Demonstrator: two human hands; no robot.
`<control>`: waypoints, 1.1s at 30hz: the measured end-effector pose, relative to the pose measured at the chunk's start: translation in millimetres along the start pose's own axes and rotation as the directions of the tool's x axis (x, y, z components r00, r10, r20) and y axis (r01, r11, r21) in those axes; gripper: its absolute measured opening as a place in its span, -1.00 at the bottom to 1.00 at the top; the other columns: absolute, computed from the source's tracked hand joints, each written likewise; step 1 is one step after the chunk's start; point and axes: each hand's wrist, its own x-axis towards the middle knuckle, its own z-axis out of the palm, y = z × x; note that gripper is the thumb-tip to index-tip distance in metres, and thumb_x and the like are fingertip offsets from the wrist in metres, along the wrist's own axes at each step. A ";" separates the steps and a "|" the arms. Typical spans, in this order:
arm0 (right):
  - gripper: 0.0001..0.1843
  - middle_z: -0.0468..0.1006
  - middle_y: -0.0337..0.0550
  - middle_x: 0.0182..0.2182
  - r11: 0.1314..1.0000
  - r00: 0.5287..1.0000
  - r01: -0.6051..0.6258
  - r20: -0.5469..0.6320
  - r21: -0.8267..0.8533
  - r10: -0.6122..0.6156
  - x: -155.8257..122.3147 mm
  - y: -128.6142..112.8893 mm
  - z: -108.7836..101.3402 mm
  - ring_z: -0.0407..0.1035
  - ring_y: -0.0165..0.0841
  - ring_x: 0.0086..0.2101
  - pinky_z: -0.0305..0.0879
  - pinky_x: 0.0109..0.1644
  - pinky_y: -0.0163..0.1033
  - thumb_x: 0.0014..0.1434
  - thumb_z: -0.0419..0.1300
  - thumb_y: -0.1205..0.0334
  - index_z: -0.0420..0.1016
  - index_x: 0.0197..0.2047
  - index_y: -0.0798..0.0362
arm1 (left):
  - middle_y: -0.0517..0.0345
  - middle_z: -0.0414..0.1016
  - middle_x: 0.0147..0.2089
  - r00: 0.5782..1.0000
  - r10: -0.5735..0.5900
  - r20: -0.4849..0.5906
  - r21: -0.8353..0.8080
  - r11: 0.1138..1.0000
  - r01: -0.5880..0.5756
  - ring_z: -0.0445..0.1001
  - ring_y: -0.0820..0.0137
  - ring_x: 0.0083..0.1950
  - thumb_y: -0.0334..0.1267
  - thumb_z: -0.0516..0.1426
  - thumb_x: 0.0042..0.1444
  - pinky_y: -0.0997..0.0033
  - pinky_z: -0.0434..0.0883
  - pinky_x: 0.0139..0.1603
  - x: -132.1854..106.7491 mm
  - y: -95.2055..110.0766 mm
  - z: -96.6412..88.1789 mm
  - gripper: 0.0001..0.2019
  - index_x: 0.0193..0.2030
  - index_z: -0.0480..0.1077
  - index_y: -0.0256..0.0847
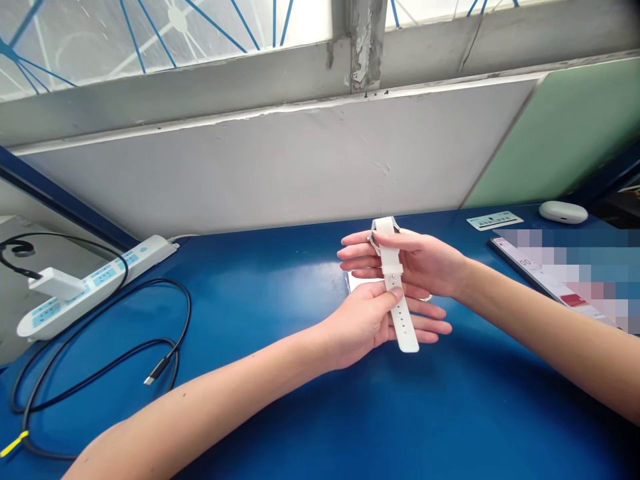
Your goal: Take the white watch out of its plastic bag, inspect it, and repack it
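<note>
white watch [392, 263] held above blue table [240, 373], btwn both hands: l hand [361, 321] pinches lower strap [406, 330] under thumb, other fingers loosely spread; r hand [431, 263] thumb-pinches it nr the case, fingers out straight.

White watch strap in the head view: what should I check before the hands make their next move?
1. Right hand has the upper part of the white watch strap under its thumb: ok.
2. Left hand has its thumb on the lower part: ok.
3. Holed end hanging free: ok.
4. Watch face visible: not ok.
5. White item behind the hands identifiable: cannot tell, mostly covered.
6. Black cable's plug apart from both hands: ok.
</note>
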 end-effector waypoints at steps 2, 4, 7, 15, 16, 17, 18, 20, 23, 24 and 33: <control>-0.66 0.67 0.01 -0.01 0.999 1.000 -0.017 -0.002 0.039 0.017 0.3 -1.2 -0.8 0.58 -0.23 -0.05 0.47 0.12 -0.10 0.40 0.00 0.21 0.58 0.00 0.11 | -0.19 0.62 -0.16 1.000 -0.015 0.009 -0.010 1.000 0.015 0.65 0.18 -0.19 -0.17 0.19 0.30 0.10 0.48 0.03 0.8 -0.3 -0.9 -0.75 -0.10 0.45 -0.38; -0.64 0.67 0.04 -0.03 0.998 1.000 -0.023 -0.007 0.053 0.023 0.9 -2.3 -2.3 0.59 -0.22 -0.08 0.48 0.11 -0.08 0.40 -0.02 0.20 0.58 -0.01 0.12 | -0.19 0.62 -0.16 1.000 -0.011 0.011 -0.016 1.000 0.011 0.65 0.18 -0.19 -0.19 0.17 0.32 0.12 0.50 0.01 2.0 -1.5 -2.4 -0.77 -0.11 0.45 -0.38; -0.67 0.68 0.04 -0.06 0.998 0.999 -0.048 0.018 0.029 0.047 1.3 -5.5 -5.7 0.60 -0.22 -0.09 0.46 0.12 -0.07 0.39 0.01 0.24 0.57 -0.01 0.14 | -0.21 0.62 -0.14 1.000 0.005 0.008 -0.009 1.000 -0.005 0.65 0.16 -0.15 -0.18 0.18 0.32 0.12 0.50 0.02 3.5 -3.8 -5.3 -0.77 -0.12 0.47 -0.38; -0.73 0.69 -0.01 -0.14 0.998 0.996 -0.056 0.063 -0.005 0.056 -1.4 -12.9 -6.8 0.61 -0.27 -0.16 0.49 0.06 -0.14 0.35 0.10 0.32 0.55 0.02 0.15 | -0.23 0.61 -0.11 1.000 -0.003 -0.005 0.023 1.000 0.003 0.64 0.14 -0.12 -0.21 0.17 0.32 0.09 0.48 0.04 2.2 -0.5 -2.6 -0.78 -0.09 0.47 -0.38; -0.74 0.69 -0.03 -0.16 0.999 0.998 -0.045 0.049 0.003 0.045 -1.3 -12.5 -6.0 0.61 -0.29 -0.19 0.51 0.01 -0.17 0.33 0.11 0.33 0.55 0.02 0.14 | -0.24 0.61 -0.12 1.000 0.002 -0.016 0.032 1.000 -0.001 0.64 0.14 -0.12 -0.22 0.16 0.32 0.09 0.48 0.04 2.5 0.4 -2.2 -0.78 -0.09 0.47 -0.39; -0.74 0.68 -0.06 -0.18 0.999 0.999 -0.036 0.031 0.011 0.035 -1.1 -12.1 -5.3 0.60 -0.31 -0.23 0.53 -0.06 -0.20 0.32 0.12 0.34 0.55 0.02 0.13 | -0.24 0.61 -0.13 1.000 0.003 -0.027 0.038 0.999 -0.001 0.64 0.15 -0.13 -0.24 0.14 0.32 0.10 0.48 0.03 3.0 1.2 -2.1 -0.79 -0.09 0.47 -0.39; -0.74 0.67 -0.10 -0.21 0.999 1.000 -0.026 0.007 0.019 0.026 -0.9 -11.9 -4.8 0.58 -0.35 -0.29 0.54 -0.17 -0.25 0.31 0.13 0.36 0.55 0.02 0.11 | -0.24 0.61 -0.13 0.999 -0.001 -0.039 0.042 0.999 0.003 0.64 0.15 -0.14 -0.25 0.13 0.32 0.11 0.49 0.02 3.6 2.0 -2.4 -0.79 -0.09 0.47 -0.39; -0.73 0.62 -0.21 -0.30 0.999 0.999 0.009 -0.047 0.034 -0.007 -1.1 -12.7 -4.7 0.47 -0.46 -0.45 0.47 -0.37 -0.34 0.28 0.15 0.39 0.55 0.01 0.06 | -0.25 0.61 -0.12 0.999 -0.018 -0.044 0.038 0.999 0.019 0.64 0.16 -0.15 -0.24 0.11 0.31 0.13 0.48 0.02 4.7 3.6 -4.1 -0.77 -0.11 0.49 -0.40; -0.72 0.51 -0.26 -0.43 0.992 0.987 0.116 -0.118 0.050 -0.109 -3.6 -18.2 -6.7 0.29 -0.48 -0.56 0.39 -0.44 -0.33 0.33 0.11 0.18 0.56 0.01 0.03 | -0.30 0.61 -0.09 0.998 -0.042 0.040 -0.031 0.999 0.044 0.63 0.12 -0.11 -0.12 0.04 0.26 0.12 0.45 0.05 5.3 3.7 -7.6 -0.63 -0.09 0.50 -0.42; -0.65 0.49 -0.24 -0.45 0.987 0.980 0.154 -0.136 0.038 -0.147 -4.8 -20.8 -7.8 0.28 -0.45 -0.55 0.40 -0.41 -0.28 0.35 0.06 0.07 0.57 0.01 0.03 | -0.31 0.61 -0.09 0.996 -0.044 0.079 -0.062 0.997 0.049 0.63 0.09 -0.10 -0.09 0.01 0.24 0.11 0.44 0.06 4.9 2.4 -8.4 -0.58 -0.07 0.50 -0.43; -0.65 0.46 -0.20 -0.46 0.951 0.906 0.297 -0.290 -0.084 -0.308 -3.7 -32.8 -12.7 0.40 -0.32 -0.40 0.45 -0.22 -0.16 0.37 -0.03 0.08 0.58 -0.10 -0.06 | -0.20 0.63 -0.15 0.983 -0.147 0.114 0.040 0.989 0.144 0.65 0.19 -0.15 -0.34 0.11 0.18 0.13 0.44 0.04 -4.2 -20.1 2.6 -0.68 0.06 0.42 -0.34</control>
